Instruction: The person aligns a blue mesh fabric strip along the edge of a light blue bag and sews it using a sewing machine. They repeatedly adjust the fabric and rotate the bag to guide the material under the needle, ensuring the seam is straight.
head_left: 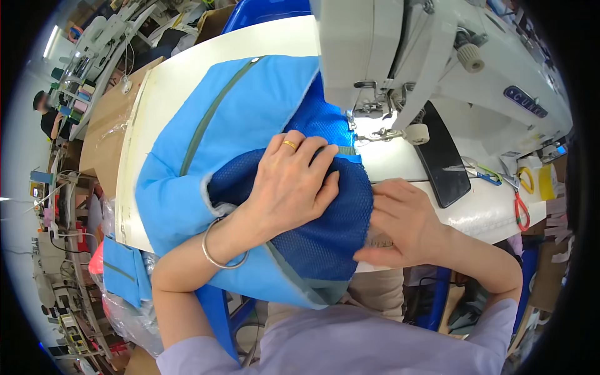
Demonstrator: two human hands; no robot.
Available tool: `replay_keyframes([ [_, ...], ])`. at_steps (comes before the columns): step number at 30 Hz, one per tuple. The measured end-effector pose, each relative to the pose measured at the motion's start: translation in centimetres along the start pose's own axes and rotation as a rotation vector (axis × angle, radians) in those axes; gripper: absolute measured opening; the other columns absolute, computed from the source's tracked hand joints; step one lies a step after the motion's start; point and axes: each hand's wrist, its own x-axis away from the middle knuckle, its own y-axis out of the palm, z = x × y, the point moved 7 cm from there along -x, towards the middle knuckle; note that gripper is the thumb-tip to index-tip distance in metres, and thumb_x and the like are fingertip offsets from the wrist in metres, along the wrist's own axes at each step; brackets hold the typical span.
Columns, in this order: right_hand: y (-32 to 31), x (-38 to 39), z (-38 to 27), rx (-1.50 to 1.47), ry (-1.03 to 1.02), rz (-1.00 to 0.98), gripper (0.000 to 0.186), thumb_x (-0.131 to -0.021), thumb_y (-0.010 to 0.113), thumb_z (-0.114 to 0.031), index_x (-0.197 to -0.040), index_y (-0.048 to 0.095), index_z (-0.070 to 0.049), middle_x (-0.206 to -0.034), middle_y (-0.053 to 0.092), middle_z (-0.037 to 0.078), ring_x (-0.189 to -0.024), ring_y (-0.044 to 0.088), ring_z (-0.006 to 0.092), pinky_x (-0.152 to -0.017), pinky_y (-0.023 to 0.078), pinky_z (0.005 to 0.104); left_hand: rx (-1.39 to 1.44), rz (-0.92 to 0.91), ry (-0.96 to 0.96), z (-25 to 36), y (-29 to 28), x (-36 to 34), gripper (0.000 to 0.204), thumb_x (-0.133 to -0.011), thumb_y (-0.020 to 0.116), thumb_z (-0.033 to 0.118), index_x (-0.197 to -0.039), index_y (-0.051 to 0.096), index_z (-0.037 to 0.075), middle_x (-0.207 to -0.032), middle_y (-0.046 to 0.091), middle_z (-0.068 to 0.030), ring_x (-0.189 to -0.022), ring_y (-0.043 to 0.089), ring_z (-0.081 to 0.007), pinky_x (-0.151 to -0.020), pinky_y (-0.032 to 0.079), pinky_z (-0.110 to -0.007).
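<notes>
My left hand (pixel 297 178), with a ring and a bangle on that arm, presses curled fingers into dark blue mesh fabric (pixel 331 240) beside a grey-green strip (pixel 345 150). My right hand (pixel 403 222) touches the mesh's right edge with loosely bent, separated fingers, partly hidden at the tips. The mesh is part of a light blue padded fabric piece (pixel 175 144) with a green zip-like strip, spread over the white table (pixel 284 34). Just beyond my left hand, brighter blue mesh lies at the sewing machine's presser foot (pixel 353 125).
The white machine head (pixel 356 47) fills the upper right. Scissors (pixel 521 209) and a black plate (pixel 440 162) lie right. A blue folded piece (pixel 122 265) rests on plastic at the lower left. A blue bin (pixel 250 14) stands behind. A person (pixel 47 122) is far left among other machines.
</notes>
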Motion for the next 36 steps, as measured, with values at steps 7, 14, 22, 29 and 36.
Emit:
replay_keyframes([
  [7, 0.4, -1.5, 5.0, -0.618, 0.789, -0.044, 0.028, -0.096, 0.077, -0.025, -0.106, 0.077, 0.002, -0.087, 0.074, 0.009, -0.066, 0.061, 0.0090, -0.059, 0.047, 0.0275, 0.274, 0.180, -0.006, -0.5, -3.4, -0.9, 0.038, -0.068, 0.079, 0.005, -0.104, 0.067, 0.004, -0.103, 0.071, -0.0088, -0.094, 0.065, -0.0294, -0.087, 0.048, -0.038],
  [14, 1.8, -1.6, 4.5, -0.861, 0.696, 0.106, 0.024, -0.096, 0.076, -0.011, -0.116, 0.077, 0.002, -0.098, 0.077, 0.006, -0.083, 0.066, 0.0069, -0.072, 0.052, 0.0238, 0.830, -0.120, -0.251, -2.3, -3.0, -1.2, 0.011, -0.093, 0.073, 0.011, -0.097, 0.071, 0.002, -0.089, 0.072, -0.0071, -0.084, 0.063, -0.0180, -0.081, 0.047, -0.033],
  [22, 0.3, -1.9, 3.5, -0.737, 0.450, 0.076, 0.025, -0.085, 0.085, -0.004, -0.108, 0.078, 0.001, -0.094, 0.075, 0.007, -0.082, 0.069, 0.0099, -0.074, 0.055, 0.0252, 1.343, -0.454, -0.486, -1.7, -0.3, 0.1, 0.018, -0.100, 0.070, 0.016, -0.097, 0.073, -0.001, -0.087, 0.071, -0.0027, -0.084, 0.058, -0.0144, -0.084, 0.046, -0.031],
  [29, 0.3, -2.0, 3.6, -0.726, 0.535, 0.146, 0.027, -0.082, 0.087, -0.003, -0.106, 0.075, 0.000, -0.094, 0.072, 0.006, -0.082, 0.068, 0.0096, -0.076, 0.056, 0.0256, 1.141, -0.452, -0.263, -1.6, -0.4, 0.0, 0.020, -0.099, 0.068, 0.019, -0.102, 0.075, 0.001, -0.092, 0.073, -0.0036, -0.092, 0.057, -0.0184, -0.091, 0.043, -0.035],
  [36, 1.1, -0.8, 5.0, -0.897, 0.639, 0.180, 0.018, -0.086, 0.084, -0.002, -0.099, 0.072, 0.001, -0.092, 0.072, 0.005, -0.083, 0.069, 0.0093, -0.076, 0.056, 0.0240, 0.999, -0.377, -0.164, -1.2, -0.8, -0.5, 0.023, -0.097, 0.071, 0.023, -0.106, 0.076, 0.003, -0.091, 0.072, -0.0067, -0.094, 0.060, -0.0231, -0.097, 0.043, -0.038],
])
